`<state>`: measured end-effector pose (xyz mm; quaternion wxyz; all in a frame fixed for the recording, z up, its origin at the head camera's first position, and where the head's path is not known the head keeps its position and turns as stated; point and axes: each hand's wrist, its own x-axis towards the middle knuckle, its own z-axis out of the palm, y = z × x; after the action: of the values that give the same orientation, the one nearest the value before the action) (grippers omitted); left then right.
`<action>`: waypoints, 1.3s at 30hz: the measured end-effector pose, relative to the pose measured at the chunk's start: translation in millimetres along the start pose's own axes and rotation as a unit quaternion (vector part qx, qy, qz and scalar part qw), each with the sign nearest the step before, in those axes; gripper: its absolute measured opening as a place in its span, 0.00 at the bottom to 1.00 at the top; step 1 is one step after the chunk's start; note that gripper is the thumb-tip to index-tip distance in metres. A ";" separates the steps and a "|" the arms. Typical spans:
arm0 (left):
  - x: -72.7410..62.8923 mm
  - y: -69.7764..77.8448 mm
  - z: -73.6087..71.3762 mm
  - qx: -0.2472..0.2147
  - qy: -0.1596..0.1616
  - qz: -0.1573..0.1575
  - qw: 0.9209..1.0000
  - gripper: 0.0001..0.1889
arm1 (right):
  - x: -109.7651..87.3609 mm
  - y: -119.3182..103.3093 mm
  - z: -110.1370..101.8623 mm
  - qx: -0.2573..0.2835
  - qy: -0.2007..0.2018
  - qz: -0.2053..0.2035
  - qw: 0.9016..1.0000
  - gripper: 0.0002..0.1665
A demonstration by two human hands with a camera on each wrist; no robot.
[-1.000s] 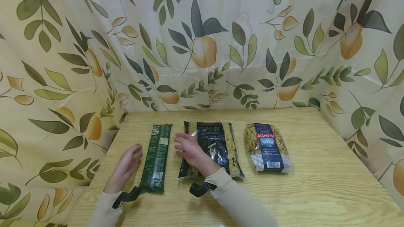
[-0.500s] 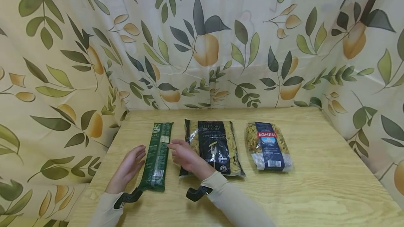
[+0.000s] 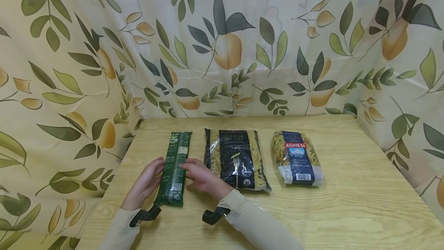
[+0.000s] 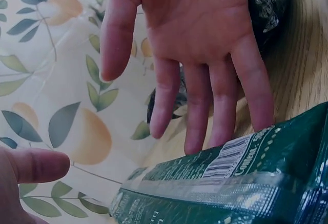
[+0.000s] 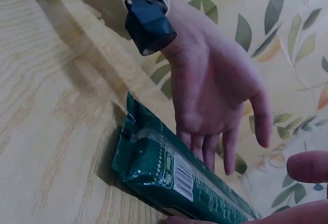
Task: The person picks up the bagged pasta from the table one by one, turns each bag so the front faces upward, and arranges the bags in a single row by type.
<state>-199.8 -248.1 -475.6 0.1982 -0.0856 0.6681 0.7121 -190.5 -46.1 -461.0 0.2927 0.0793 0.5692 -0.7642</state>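
Observation:
A long, narrow green packet [image 3: 174,174] with a barcode lies flat on the table between my two hands. My left hand [image 3: 147,178] is along its left side, fingers extended against or very near the edge. From the other side, my right hand [image 3: 202,178] has its fingertips at the packet's right edge. In the left wrist view the right hand [image 4: 197,29] shows its palm and straight fingers, their tips by the green packet [image 4: 220,183]. The right wrist view shows the left hand [image 5: 215,90] with straight fingers, partly hidden behind the packet [image 5: 174,172].
A large black-banded bag of penne [image 3: 237,161] lies just right of my right hand. Further right is a blue-labelled Agnesi pasta bag [image 3: 296,159]. The wooden table [image 3: 354,203] meets a leaf-and-fruit patterned curtain [image 3: 229,49] at the back and sides.
My right hand has moved left, off the penne bag to the green packet's right edge. My left hand has moved slightly right, closer to the packet. The bags have stayed in place.

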 end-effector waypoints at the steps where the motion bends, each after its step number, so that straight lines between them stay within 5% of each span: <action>1: 0.3 0.4 0.3 -0.001 -0.001 0.000 1.000 0.37 | 0.5 0.2 0.8 0.003 0.001 0.001 1.000 0.37; 15: 5.0 2.2 2.7 -0.011 0.014 -0.007 1.000 0.30 | 5.6 1.4 6.3 0.031 -0.013 0.011 0.999 0.44; 19: 2.5 2.1 1.1 -0.014 0.022 -0.009 1.000 0.23 | 5.9 1.1 7.5 0.042 -0.032 0.010 0.999 0.38; 25: -2.5 6.4 2.3 -0.013 -0.005 -0.009 1.000 0.26 | 6.6 -2.3 11.2 0.059 -0.031 0.015 0.998 0.30; 39: -6.7 11.1 3.4 -0.024 -0.015 -0.021 0.999 0.25 | 12.7 1.4 3.3 0.099 -0.013 0.044 0.994 0.29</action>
<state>-197.6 -246.2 -462.5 0.2211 -0.0938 0.6456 0.7250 -199.4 -53.9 -466.8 0.3243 0.1232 0.4831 -0.8039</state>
